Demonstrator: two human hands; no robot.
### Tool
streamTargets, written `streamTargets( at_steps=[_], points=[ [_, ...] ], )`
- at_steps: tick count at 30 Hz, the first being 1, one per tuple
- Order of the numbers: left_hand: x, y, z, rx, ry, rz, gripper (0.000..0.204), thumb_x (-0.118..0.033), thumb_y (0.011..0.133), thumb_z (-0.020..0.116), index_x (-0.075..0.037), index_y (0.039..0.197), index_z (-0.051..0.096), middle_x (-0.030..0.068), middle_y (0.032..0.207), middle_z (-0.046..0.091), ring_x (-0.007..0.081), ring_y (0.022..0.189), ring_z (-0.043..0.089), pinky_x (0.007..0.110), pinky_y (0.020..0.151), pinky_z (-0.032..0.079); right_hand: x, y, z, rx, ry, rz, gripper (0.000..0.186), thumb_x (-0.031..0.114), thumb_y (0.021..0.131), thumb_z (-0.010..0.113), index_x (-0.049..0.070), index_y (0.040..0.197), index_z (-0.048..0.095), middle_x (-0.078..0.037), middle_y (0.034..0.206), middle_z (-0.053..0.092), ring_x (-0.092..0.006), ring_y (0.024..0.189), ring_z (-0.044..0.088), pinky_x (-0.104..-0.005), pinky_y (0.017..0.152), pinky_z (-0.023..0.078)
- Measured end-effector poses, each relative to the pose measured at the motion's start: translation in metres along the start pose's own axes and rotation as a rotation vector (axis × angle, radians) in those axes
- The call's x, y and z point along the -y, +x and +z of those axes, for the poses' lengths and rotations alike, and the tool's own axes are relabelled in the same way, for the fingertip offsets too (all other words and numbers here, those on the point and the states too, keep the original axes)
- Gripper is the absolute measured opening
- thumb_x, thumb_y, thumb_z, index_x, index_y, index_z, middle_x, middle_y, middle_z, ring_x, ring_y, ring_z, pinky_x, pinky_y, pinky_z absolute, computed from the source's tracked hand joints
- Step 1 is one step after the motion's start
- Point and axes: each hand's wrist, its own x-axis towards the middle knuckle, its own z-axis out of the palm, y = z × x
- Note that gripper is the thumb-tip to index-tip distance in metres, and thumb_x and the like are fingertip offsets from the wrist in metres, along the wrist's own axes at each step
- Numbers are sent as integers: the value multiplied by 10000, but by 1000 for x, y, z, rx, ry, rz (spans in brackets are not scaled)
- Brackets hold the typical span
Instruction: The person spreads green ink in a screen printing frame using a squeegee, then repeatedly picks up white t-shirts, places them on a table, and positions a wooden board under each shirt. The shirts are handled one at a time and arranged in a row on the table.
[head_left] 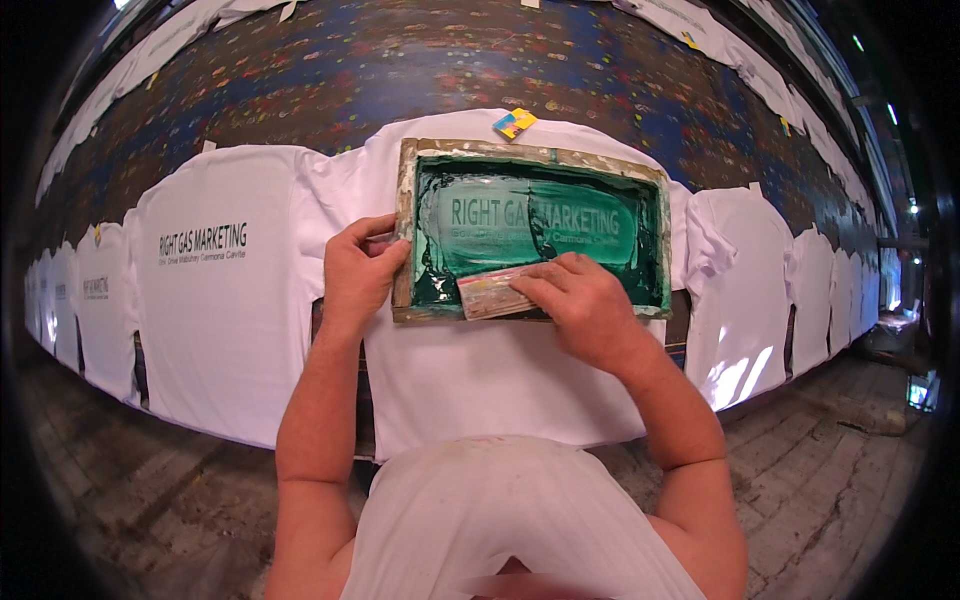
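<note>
Left fingers [365,228] pinch; right fingers [540,290] curl, palm down; both forearms [318,395] angle inward.

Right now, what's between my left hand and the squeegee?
In the head view, the left side of the wooden frame, then dark green ink inside it, lies between your left hand and the squeegee.

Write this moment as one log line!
left hand: grips screen frame | right hand: holds squeegee | inside frame: green ink | underneath: white shirt
</note>
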Motion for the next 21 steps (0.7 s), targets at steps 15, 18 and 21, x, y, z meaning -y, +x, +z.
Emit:
streamTargets(
  at_steps=[15, 18, 21],
  points=[
    [-16, -5, 2, -19, 78, -67, 372, -61, 942, 794, 44, 1293, 734, 87, 1096, 781, 114, 898, 718, 242, 741, 587, -90, -15, -27, -99, 17, 25, 408, -100, 774, 694, 70, 1135, 779, -128, 1082, 773, -350, 1013, 728, -440, 889, 592],
    [-11, -7, 5, -74, 73, -95, 378, -70, 951, 790, 37, 1309, 733, 82, 1105, 778, 106, 894, 705, 237, 720, 567, -73, -46, -30, -79, 11, 7, 378, -66, 774, 695, 75, 1115, 782, -126, 1088, 775, -346, 1003, 731, -446, 868, 598],
    [-6, -7, 5, -76, 100, -60, 385, -75, 951, 794, 34, 1315, 733, 79, 1115, 776, 102, 881, 693, 233, 710, 559, -68, -62, -39, -64, 3, 36, 307, -9, 816, 675, 86, 1097, 756, -110, 1030, 768, -339, 963, 733, -443, 845, 598]
  ],
)
